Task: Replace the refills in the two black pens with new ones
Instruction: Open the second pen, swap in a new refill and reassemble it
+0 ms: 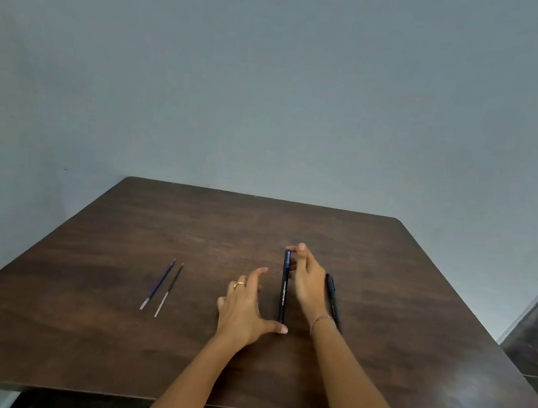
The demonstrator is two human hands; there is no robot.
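Pinching the far end of the black pen (283,292) at frame centre, the right hand (306,281) should twist gently while the left hand (242,307), fingers spread, seemingly braces the near tip by thumb on the table (188,227).

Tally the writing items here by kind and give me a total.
Pens: 2 (held pen, lying pen)
Refills: 2 (blue refill, black refill)
Total: 4
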